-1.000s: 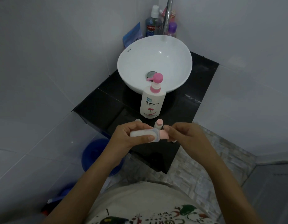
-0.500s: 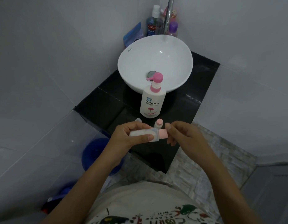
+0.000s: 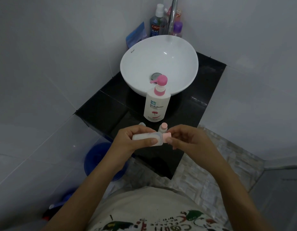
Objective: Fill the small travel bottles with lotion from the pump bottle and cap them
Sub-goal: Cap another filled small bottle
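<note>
Small travel bottle [image 3: 147, 138] lying on its side in the air, just in front of the black counter's [image 3: 107, 105] near edge, cap end pointing to the person's right. Left hand [image 3: 136, 141] is wrapping the pale body, thumb pressing across the front, fingers curling behind. Right hand [image 3: 186, 139] is pinching the pink cap [image 3: 167, 137] between thumb and fingertips; cap is sitting on the bottle's neck, though how tightly it is seated cannot be told.

Just behind the hands, a second travel bottle [image 3: 163, 127] is standing upright on the counter with a pink cap on. A third small bottle [image 3: 142, 124] is peeking out behind the left hand's knuckles; only its top is showing.

Pump bottle [image 3: 157, 105] is standing upright further back, white body, pink pump head, nozzle pointing left, right against the front of the white basin [image 3: 177, 55].

Behind the basin, in the corner: mouthwash bottle [image 3: 155, 25], purple-capped bottle [image 3: 177, 28], blue packet [image 3: 136, 35], and a chrome tap [image 3: 172, 14] rising up.

Blue bucket [image 3: 97, 157] is sitting on the floor below the counter, left side.
</note>
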